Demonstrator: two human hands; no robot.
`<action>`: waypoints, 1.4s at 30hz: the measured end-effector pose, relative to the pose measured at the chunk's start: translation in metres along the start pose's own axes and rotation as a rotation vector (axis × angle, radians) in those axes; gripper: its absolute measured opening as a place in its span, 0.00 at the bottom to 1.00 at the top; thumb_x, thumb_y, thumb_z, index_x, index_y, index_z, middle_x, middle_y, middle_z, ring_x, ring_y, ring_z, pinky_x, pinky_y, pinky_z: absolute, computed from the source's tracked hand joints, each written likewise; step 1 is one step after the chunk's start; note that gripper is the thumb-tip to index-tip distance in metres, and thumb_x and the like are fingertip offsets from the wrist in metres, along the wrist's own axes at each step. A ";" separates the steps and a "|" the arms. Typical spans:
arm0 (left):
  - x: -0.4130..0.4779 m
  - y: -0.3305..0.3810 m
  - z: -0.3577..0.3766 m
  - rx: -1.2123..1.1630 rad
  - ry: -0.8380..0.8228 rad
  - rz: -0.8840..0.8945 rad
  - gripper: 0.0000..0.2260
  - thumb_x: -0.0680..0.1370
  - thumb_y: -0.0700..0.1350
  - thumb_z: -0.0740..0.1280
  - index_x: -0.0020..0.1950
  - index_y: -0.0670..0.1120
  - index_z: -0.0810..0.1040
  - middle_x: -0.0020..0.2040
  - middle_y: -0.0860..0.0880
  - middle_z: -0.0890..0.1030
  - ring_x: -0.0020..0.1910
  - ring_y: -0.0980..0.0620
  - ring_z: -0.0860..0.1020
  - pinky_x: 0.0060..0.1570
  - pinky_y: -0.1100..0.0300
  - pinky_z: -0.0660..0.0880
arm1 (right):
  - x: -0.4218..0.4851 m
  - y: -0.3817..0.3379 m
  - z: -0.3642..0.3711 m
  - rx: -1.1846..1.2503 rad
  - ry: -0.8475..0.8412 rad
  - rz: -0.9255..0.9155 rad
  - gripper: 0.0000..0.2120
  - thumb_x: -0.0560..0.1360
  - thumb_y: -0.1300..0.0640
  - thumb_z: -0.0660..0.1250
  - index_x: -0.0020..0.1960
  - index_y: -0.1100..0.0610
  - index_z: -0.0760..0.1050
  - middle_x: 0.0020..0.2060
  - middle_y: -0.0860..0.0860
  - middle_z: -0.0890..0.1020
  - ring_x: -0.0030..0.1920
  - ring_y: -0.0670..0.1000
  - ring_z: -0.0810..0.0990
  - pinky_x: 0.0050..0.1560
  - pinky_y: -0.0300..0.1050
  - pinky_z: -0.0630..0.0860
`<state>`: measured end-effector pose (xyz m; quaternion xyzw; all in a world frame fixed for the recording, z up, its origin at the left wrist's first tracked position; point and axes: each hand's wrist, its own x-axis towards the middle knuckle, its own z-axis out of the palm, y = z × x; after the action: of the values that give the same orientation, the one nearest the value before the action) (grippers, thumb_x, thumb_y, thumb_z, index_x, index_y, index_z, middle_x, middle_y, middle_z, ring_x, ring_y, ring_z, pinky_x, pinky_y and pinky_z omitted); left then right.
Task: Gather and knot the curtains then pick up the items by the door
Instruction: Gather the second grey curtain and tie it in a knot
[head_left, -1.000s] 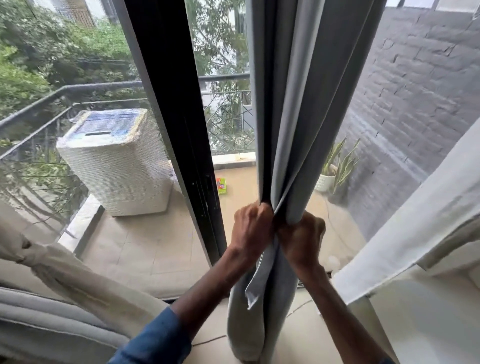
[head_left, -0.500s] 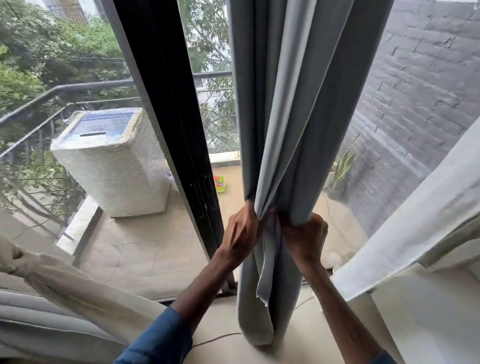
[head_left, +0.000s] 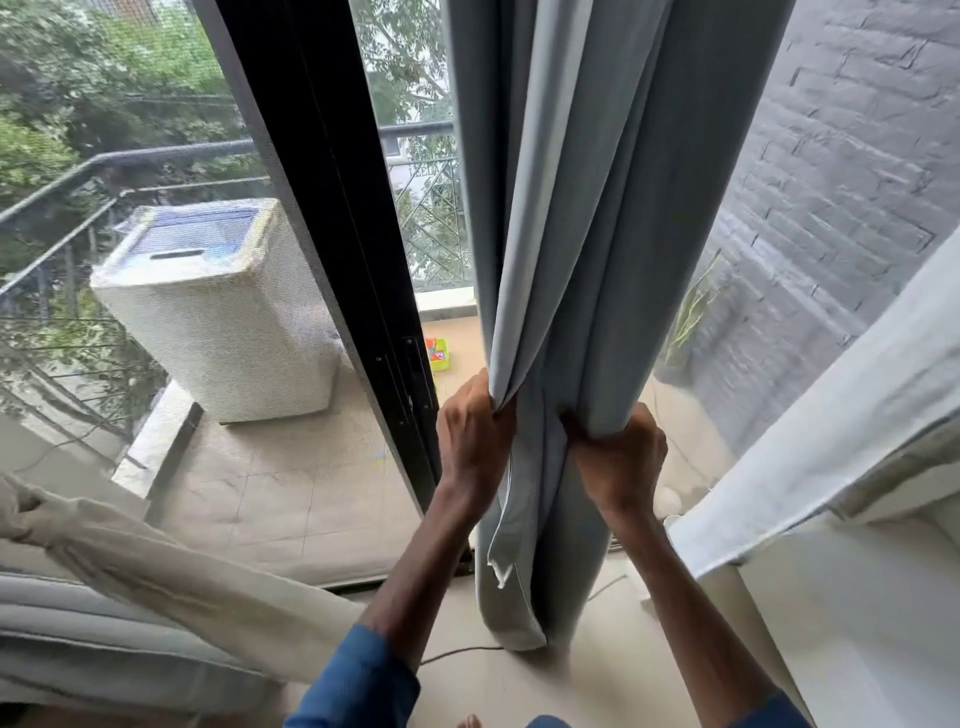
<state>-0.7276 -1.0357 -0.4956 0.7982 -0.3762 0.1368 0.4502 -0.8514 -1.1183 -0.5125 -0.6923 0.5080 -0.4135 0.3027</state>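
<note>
Left hand (head_left: 475, 426) and right hand (head_left: 621, 462) bunch the grey curtain (head_left: 597, 234) beside the door frame (head_left: 332, 208).
The left fingers (head_left: 493, 402) curl round its front fold, and the right fingers clench the thicker folds just beside. The curtain hangs down through both grips, its hem touching the floor (head_left: 519, 691).

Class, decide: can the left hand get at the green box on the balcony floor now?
Probably not: the left hand grips the grey curtain, and the green box lies outside, past the door frame.
</note>
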 end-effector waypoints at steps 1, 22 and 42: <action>0.001 0.002 0.000 0.035 -0.033 -0.001 0.16 0.72 0.37 0.77 0.34 0.40 0.70 0.27 0.43 0.72 0.24 0.41 0.69 0.23 0.58 0.61 | -0.004 -0.001 0.001 -0.013 0.001 -0.038 0.24 0.66 0.45 0.81 0.41 0.63 0.74 0.37 0.61 0.81 0.40 0.65 0.80 0.39 0.52 0.75; 0.003 0.016 -0.019 -0.053 -0.432 0.137 0.17 0.73 0.53 0.65 0.32 0.54 0.58 0.26 0.53 0.64 0.25 0.53 0.63 0.29 0.61 0.59 | -0.010 0.003 -0.004 0.385 -0.334 -0.076 0.17 0.68 0.52 0.69 0.31 0.64 0.72 0.26 0.51 0.73 0.33 0.42 0.68 0.30 0.50 0.69; -0.010 0.013 -0.023 0.030 -0.450 0.106 0.22 0.75 0.42 0.67 0.30 0.53 0.56 0.24 0.53 0.64 0.25 0.41 0.69 0.30 0.57 0.62 | -0.002 0.010 -0.014 0.113 0.049 0.026 0.19 0.71 0.52 0.76 0.33 0.63 0.71 0.25 0.55 0.75 0.30 0.60 0.76 0.32 0.42 0.57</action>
<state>-0.7412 -1.0165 -0.4802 0.7942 -0.5064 -0.0157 0.3354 -0.8682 -1.1194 -0.5148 -0.6570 0.5000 -0.4546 0.3342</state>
